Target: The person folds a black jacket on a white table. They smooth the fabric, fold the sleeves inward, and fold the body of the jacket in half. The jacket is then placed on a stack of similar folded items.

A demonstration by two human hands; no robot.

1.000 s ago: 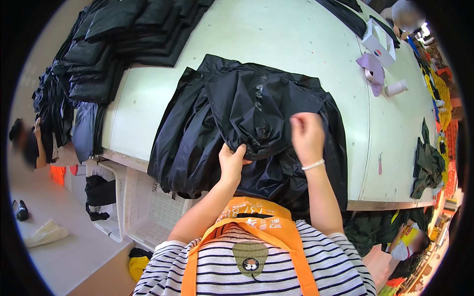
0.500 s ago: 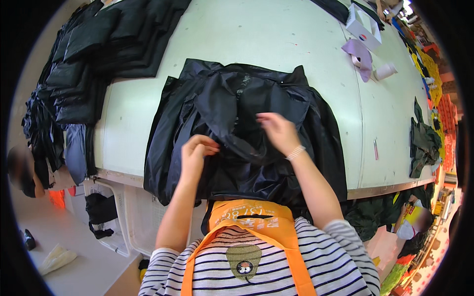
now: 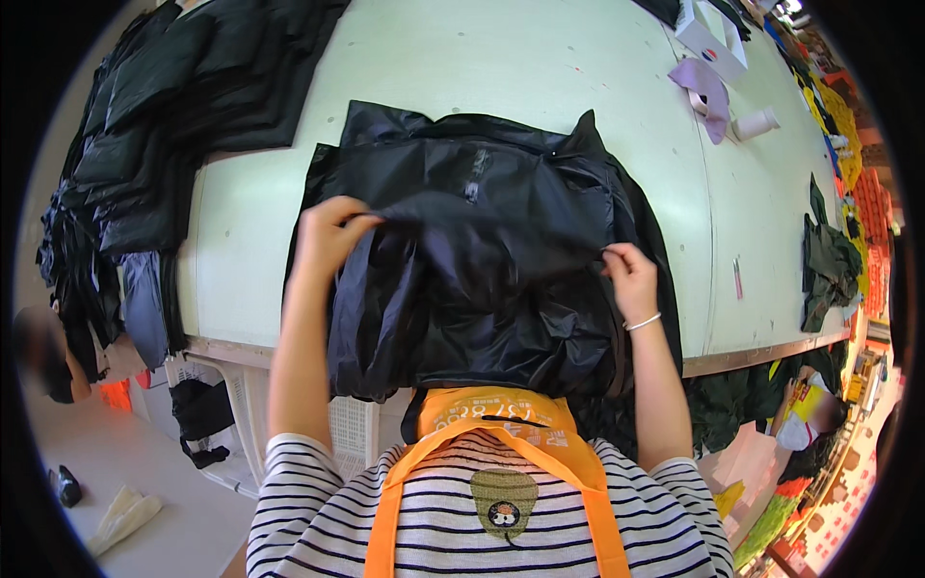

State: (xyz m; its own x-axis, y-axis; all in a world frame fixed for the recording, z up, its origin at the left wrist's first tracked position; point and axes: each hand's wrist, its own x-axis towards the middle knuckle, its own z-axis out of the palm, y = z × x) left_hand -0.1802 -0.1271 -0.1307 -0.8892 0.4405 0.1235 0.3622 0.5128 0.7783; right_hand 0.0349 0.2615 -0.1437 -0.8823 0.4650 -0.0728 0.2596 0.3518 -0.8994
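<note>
Your left hand (image 3: 330,231) and right hand (image 3: 632,279) have spread wider apart, fingers pinched on opposite ends of the black fabric's (image 3: 482,250) flap, on the table (image 3: 462,58). Looks like you're straightening it; next probably calls for laying it flat.

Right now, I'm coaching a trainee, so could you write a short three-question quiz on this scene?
1. True or false: the left hand and right hand both pinch the black garment.
2. Which arm wears the pale bracelet? A) left; B) right; C) both.
3. Fill in: the folded black garments are stacked toward the ____ side of the pale table.

Key: 1 true; 2 B; 3 left.
</note>
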